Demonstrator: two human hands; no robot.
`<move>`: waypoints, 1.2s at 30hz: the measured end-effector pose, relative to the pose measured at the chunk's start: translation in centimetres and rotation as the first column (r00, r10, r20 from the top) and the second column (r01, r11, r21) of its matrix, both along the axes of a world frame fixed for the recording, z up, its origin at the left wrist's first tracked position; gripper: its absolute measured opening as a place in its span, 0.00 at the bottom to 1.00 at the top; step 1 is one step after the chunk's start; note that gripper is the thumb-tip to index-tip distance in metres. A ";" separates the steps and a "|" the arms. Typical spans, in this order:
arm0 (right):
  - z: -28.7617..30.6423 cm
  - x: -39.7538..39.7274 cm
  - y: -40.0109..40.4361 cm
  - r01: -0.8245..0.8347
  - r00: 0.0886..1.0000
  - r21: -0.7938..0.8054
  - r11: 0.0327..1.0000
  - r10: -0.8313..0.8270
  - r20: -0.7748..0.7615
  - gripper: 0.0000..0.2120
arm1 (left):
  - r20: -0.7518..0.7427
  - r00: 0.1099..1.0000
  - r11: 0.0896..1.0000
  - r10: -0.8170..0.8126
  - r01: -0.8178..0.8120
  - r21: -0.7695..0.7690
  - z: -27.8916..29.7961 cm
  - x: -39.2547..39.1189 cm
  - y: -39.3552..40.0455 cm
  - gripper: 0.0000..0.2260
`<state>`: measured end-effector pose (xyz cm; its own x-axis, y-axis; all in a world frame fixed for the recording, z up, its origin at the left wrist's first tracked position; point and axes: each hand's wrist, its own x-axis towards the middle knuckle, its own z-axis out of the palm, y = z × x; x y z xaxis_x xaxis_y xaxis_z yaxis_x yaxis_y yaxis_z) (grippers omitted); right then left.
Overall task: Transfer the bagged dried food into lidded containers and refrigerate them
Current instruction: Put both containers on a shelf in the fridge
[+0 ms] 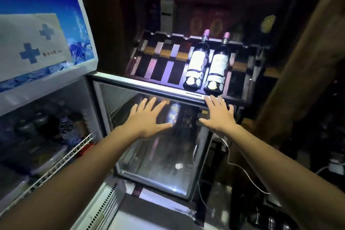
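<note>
While both hands are spread flat, the left hand (147, 117) is pressed on the fridge's glass door (158, 164), and the right hand (217, 113) near its top edge, just below two bottles (207, 65).

Glass fridge door (158, 155) stands open (frame silver).

Fridge header (46, 30) blue, white crosses; wine bottles (207, 63) dark, white labels, pink caps.

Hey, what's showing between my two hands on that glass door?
In the head view, between the left hand and right hand, the glass door shows a blue patterned can or bottle behind or reflected in it; which is unclear.
</note>
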<state>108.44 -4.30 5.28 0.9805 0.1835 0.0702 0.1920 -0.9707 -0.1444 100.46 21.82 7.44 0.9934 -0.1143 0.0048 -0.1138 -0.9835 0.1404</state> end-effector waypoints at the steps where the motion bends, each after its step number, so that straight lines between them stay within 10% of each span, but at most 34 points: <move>1: -0.4 -0.1 0.0 -0.013 1.000 0.033 0.999 0.013 0.025 0.42 | 0.004 1.000 1.000 -0.012 0.012 0.019 0.1 1.0 -1.0 0.40; 10: -2.3 -4.4 -2.5 -0.295 0.913 0.151 0.944 0.231 0.337 0.35 | 0.123 0.992 0.997 -0.015 0.006 0.080 -2.9 3.8 -6.7 0.44; 15: 0.0 -5.7 -3.6 -0.493 0.866 0.559 0.667 0.440 0.239 0.18 | 0.212 0.976 0.986 -0.057 0.089 -0.142 -4.0 -1.7 -3.4 0.37; 24: 2.5 -9.4 4.0 -0.645 0.526 0.697 0.314 0.844 0.106 0.16 | 0.210 0.975 0.945 0.071 0.002 -0.328 -2.1 -12.1 3.7 0.23; 31: 1.3 -9.4 17.5 -0.881 0.422 0.249 0.402 0.906 0.033 0.35 | 0.128 0.966 0.931 0.223 -0.172 -0.321 -1.3 -20.3 9.9 0.26; 36: -0.3 -11.1 25.5 -0.925 0.366 0.176 0.338 0.915 0.170 0.29 | 0.063 0.938 0.880 0.341 -0.295 -0.371 0.2 -25.5 14.1 0.28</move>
<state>97.37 21.17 5.00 0.1969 0.9434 0.2669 0.9529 -0.1200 -0.2785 75.00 35.91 7.68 0.9646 0.2400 0.1094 0.1582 -0.8583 0.4881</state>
